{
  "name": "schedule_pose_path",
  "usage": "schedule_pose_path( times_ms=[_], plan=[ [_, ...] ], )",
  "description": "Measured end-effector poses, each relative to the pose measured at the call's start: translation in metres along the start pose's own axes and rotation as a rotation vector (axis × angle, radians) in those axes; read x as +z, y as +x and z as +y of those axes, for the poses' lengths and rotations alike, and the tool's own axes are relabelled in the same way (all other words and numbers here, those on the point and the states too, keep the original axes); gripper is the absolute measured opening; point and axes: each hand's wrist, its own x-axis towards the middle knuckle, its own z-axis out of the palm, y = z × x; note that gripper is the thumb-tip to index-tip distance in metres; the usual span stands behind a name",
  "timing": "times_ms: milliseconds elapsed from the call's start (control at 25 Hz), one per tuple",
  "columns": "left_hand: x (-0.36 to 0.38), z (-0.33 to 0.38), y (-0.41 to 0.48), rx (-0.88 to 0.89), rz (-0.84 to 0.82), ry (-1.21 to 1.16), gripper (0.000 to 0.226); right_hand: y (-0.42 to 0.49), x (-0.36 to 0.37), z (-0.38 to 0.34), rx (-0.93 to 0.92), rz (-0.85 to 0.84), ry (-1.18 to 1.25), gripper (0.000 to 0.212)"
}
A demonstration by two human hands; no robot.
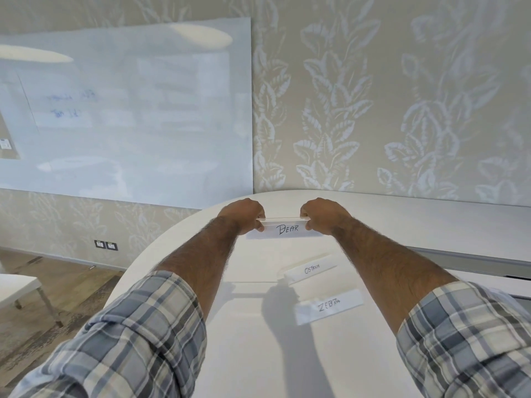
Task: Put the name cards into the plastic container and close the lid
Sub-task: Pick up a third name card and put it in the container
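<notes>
A clear plastic name-card holder [284, 218] stands near the far edge of the white table [258, 354], with a white card lettered "BEAR" [287, 229] in it. My left hand [244, 215] grips its left end and my right hand [323, 215] grips its right end, both arms stretched forward. Closer to me lie two more white cards flat on the table: "OSTRICH" [311, 269] and "ZEBRA" [330, 306]. No lidded plastic container shows in this view.
The table is rounded at its left end and meets a second white table [459, 222] on the right. A glass whiteboard [123, 110] hangs on the leaf-patterned wall. A small white table [17, 288] stands on the floor at far left.
</notes>
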Motion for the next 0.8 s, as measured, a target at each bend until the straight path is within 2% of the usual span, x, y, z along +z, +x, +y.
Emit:
schedule_pose_path(
  times_ms=[400, 800],
  plan=[
    [-0.031, 0.178, -0.035, 0.067, 0.069, -0.026, 0.041, -0.122, -0.074, 0.122, 0.065, 0.037, -0.058, 0.034],
    [-0.023, 0.307, -0.039, 0.184, 0.057, -0.02, 0.042, -0.209, -0.091, 0.218, 0.167, 0.03, -0.078, 0.033]
  ],
)
